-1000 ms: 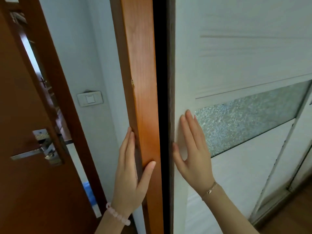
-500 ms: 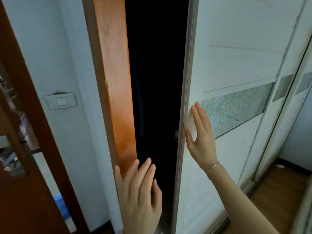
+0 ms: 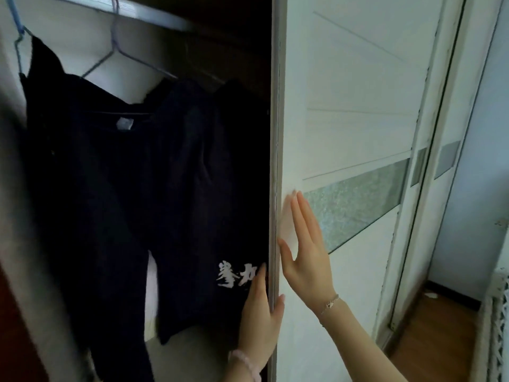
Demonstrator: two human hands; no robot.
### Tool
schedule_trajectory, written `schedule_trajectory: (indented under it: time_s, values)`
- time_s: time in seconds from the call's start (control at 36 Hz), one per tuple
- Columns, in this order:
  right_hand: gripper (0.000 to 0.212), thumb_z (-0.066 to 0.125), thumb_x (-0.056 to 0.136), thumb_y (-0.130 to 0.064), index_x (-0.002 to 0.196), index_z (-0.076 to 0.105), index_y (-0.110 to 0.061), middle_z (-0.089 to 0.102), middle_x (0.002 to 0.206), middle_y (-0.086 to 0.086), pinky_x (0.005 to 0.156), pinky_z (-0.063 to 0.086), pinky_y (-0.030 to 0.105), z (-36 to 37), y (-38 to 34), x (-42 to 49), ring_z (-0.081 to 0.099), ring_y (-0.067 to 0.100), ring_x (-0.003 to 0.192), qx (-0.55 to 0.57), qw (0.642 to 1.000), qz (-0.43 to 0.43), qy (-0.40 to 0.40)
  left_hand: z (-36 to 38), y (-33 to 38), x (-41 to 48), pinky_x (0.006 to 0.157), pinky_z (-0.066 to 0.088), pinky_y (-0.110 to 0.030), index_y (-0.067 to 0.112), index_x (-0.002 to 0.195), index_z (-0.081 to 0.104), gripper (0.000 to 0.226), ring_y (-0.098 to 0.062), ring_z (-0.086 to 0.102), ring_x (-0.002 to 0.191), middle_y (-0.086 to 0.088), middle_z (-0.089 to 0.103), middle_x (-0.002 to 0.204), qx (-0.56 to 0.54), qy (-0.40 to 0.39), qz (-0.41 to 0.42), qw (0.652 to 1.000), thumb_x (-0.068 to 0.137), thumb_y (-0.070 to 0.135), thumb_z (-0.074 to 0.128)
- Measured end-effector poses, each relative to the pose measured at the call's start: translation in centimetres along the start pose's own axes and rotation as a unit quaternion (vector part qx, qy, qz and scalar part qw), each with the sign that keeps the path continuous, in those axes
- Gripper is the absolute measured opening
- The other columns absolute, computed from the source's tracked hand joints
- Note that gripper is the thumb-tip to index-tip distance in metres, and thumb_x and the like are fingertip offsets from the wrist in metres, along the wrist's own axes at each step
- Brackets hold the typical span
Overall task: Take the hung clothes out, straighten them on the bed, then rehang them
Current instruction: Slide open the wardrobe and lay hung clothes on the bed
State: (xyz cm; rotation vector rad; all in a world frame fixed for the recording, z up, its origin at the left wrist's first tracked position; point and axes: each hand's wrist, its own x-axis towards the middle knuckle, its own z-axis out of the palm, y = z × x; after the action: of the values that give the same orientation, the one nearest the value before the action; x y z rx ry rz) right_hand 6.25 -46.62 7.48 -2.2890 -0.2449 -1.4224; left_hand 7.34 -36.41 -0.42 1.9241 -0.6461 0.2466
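Observation:
The wardrobe stands open on the left, and dark clothes hang inside from a metal rail [image 3: 154,16]. A black T-shirt [image 3: 110,166] hangs on a thin wire hanger [image 3: 121,55]. Behind it to the right is a dark garment [image 3: 212,205] with white printed characters near its hem. Another blue hanger [image 3: 18,42] sits at the far left. My left hand [image 3: 260,315] grips the edge of the white sliding door [image 3: 352,133], thumb in front and fingers behind. My right hand [image 3: 307,252] lies flat on the door's face, fingers spread, next to its frosted glass strip.
A second sliding door panel [image 3: 443,166] overlaps behind the first on the right. Wooden floor [image 3: 440,340] runs along the wardrobe's base, with a white woven edge [image 3: 498,334] at the far right. The wardrobe's side frame [image 3: 30,271] fills the left edge.
The sliding door has moved far to the right, exposing the hung clothes. My left hand went from the orange frame to the door's edge. The view swung right into the wardrobe.

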Motion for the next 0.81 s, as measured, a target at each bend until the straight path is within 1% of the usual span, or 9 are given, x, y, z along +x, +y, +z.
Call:
schedule_trajectory:
  time_s: [0.06,0.11,0.17,0.33,0.39,0.47,0.61,0.72,0.81]
  values:
    - [0.062,0.049,0.093,-0.008,0.148,0.021,-0.004,0.021,0.157,0.006,0.118,0.023,0.04,0.0,1.8,0.4,0.015,0.019,0.147,-0.005,1.0,-0.013,-0.001,1.8,-0.6,1.7,0.106,0.042,-0.03,0.053,0.134,0.021,0.061,-0.002,0.044,0.13,0.012,0.043,0.143,-0.01,-0.003,0.008,1.0,0.09,0.024,0.053]
    - [0.062,0.049,0.091,-0.002,0.147,0.023,-0.002,0.021,0.157,0.008,0.117,0.024,0.04,0.0,3.8,0.9,0.017,0.021,0.146,-0.011,1.0,-0.027,-0.006,3.3,-1.1,3.4,0.095,0.049,-0.024,0.071,0.12,0.027,0.067,0.004,0.053,0.116,0.025,0.052,0.128,-0.023,0.015,0.009,1.0,0.087,0.021,0.057]
    - [0.064,0.05,0.088,0.004,0.147,0.024,-0.001,0.02,0.157,0.009,0.118,0.023,0.037,0.0,5.9,1.3,0.017,0.021,0.146,-0.004,1.0,-0.024,-0.013,4.9,-1.1,5.0,0.088,0.051,-0.018,0.078,0.11,0.029,0.08,0.007,0.057,0.106,0.025,0.057,0.118,-0.048,0.025,-0.003,0.999,0.086,0.01,0.062]
    - [0.063,0.046,0.091,0.001,0.148,0.019,-0.003,0.016,0.158,0.006,0.119,0.014,0.024,-1.3,11.1,2.5,0.014,0.017,0.147,0.0,0.999,-0.018,-0.031,9.5,-0.5,8.4,0.084,0.05,-0.012,0.073,0.104,0.041,0.078,0.008,0.058,0.103,0.022,0.062,0.111,-0.076,0.024,-0.011,0.997,0.083,0.002,0.064]
    - [0.061,0.044,0.093,-0.003,0.148,0.018,-0.006,0.015,0.158,0.002,0.118,0.014,0.021,-1.7,13.0,2.8,0.014,0.014,0.147,0.0,0.999,-0.009,-0.033,11.3,-0.3,9.4,0.085,0.05,-0.013,0.063,0.106,0.047,0.067,0.006,0.059,0.103,0.019,0.062,0.113,-0.084,0.031,-0.013,0.996,0.083,0.002,0.064]
    - [0.057,0.04,0.097,-0.011,0.149,0.017,-0.012,0.013,0.159,-0.005,0.117,0.013,0.015,-2.3,15.7,3.1,0.013,0.009,0.147,-0.005,0.999,0.013,-0.037,13.8,0.2,10.8,0.089,0.05,-0.015,0.049,0.112,0.045,0.057,0.002,0.058,0.106,0.01,0.061,0.117,-0.086,0.033,-0.011,0.996,0.083,0.005,0.065]
    - [0.061,0.041,0.098,-0.008,0.15,0.011,-0.019,0.003,0.158,-0.013,0.115,0.006,0.009,-3.2,19.5,3.8,0.003,0.0,0.146,-0.01,0.997,0.044,-0.065,16.9,1.2,13.5,0.091,0.049,-0.017,0.05,0.106,0.042,0.053,0.0,0.057,0.106,0.012,0.058,0.115,-0.068,0.003,-0.013,0.998,0.084,0.007,0.064]
    - [0.07,0.038,0.096,-0.005,0.148,-0.002,-0.029,-0.011,0.154,-0.024,0.113,0.007,0.007,-4.5,21.7,4.5,-0.003,-0.004,0.144,-0.006,0.993,0.058,-0.104,18.8,1.6,15.7,0.092,0.054,-0.03,0.025,0.116,0.052,0.04,-0.01,0.06,0.109,0.004,0.06,0.115,-0.068,-0.024,-0.028,0.997,0.083,0.008,0.066]
    - [0.076,0.039,0.095,-0.003,0.144,-0.009,-0.036,-0.017,0.149,-0.032,0.115,0.012,0.014,-5.4,23.0,5.1,-0.007,-0.006,0.143,0.003,0.989,0.077,-0.126,20.3,2.2,17.1,0.09,0.055,-0.032,0.021,0.115,0.052,0.039,-0.012,0.06,0.107,0.002,0.061,0.113,-0.06,-0.03,-0.033,0.997,0.082,0.008,0.067]
